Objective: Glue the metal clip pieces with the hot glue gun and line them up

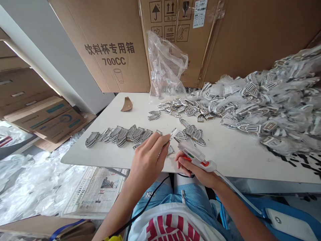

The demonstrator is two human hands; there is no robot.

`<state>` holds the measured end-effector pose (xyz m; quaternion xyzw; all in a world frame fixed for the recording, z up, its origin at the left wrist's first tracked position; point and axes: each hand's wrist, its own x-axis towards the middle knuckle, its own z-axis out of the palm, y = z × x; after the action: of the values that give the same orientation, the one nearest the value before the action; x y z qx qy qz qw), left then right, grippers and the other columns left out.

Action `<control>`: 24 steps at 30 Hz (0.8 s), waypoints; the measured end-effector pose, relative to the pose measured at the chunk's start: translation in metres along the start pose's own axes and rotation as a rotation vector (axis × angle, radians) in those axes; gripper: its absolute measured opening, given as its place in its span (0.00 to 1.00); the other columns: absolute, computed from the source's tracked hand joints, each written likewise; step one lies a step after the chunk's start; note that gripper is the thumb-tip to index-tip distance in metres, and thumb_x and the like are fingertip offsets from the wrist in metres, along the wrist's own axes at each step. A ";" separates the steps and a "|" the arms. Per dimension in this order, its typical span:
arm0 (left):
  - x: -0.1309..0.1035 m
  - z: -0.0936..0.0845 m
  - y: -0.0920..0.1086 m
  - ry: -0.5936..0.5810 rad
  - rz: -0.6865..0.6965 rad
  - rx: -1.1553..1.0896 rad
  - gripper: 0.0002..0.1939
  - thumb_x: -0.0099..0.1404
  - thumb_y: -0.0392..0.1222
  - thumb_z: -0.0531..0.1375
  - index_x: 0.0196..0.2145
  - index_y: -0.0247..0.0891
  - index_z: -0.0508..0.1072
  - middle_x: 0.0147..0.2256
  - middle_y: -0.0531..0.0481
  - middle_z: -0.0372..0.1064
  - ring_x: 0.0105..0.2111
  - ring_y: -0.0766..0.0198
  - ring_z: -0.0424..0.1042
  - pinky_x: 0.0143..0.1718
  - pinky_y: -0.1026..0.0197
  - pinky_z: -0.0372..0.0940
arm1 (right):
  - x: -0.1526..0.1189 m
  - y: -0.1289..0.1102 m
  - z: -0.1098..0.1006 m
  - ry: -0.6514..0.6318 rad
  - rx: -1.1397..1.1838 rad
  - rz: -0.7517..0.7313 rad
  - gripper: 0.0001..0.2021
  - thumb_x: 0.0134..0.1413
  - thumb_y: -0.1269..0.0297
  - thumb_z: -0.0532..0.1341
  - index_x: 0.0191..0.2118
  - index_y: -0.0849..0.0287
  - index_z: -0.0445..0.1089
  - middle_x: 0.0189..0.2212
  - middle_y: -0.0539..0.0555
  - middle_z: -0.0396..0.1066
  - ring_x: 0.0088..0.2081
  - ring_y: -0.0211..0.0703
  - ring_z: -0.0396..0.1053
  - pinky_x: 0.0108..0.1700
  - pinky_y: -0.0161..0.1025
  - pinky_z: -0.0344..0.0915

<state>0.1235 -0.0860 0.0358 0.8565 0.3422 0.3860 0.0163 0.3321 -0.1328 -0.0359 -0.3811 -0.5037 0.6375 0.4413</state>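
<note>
My right hand (198,172) is wrapped around a white hot glue gun (192,151) with an orange trigger. A long white glue stick (238,190) sticks out of the gun's back end. My left hand (150,152) pinches a small white-and-silver piece (173,134) between thumb and fingers, close to the gun's nozzle; its exact kind is hard to make out. Behind both hands lies a small group of silver, shield-shaped metal pieces (197,134). Left of my left hand, stacks of similar metal pieces (122,135) form a row along the white table (100,157).
A big heap of metal pieces in clear plastic bags (271,97) covers the table's right side, with loose ones (183,107) beside it. Large cardboard boxes (110,30) stand behind. A cardboard scrap (127,104) lies at the back left. Black strips (301,162) lie far right.
</note>
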 end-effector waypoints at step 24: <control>0.003 0.006 0.003 0.026 -0.472 -0.566 0.07 0.74 0.45 0.63 0.47 0.41 0.75 0.36 0.51 0.69 0.33 0.65 0.72 0.32 0.63 0.73 | -0.002 -0.002 -0.001 -0.004 -0.038 0.003 0.17 0.70 0.46 0.64 0.44 0.56 0.72 0.34 0.50 0.70 0.25 0.34 0.54 0.29 0.38 0.51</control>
<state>0.1313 -0.0849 0.0345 0.7106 0.4101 0.4619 0.3369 0.3340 -0.1341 -0.0345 -0.3888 -0.5160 0.6292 0.4322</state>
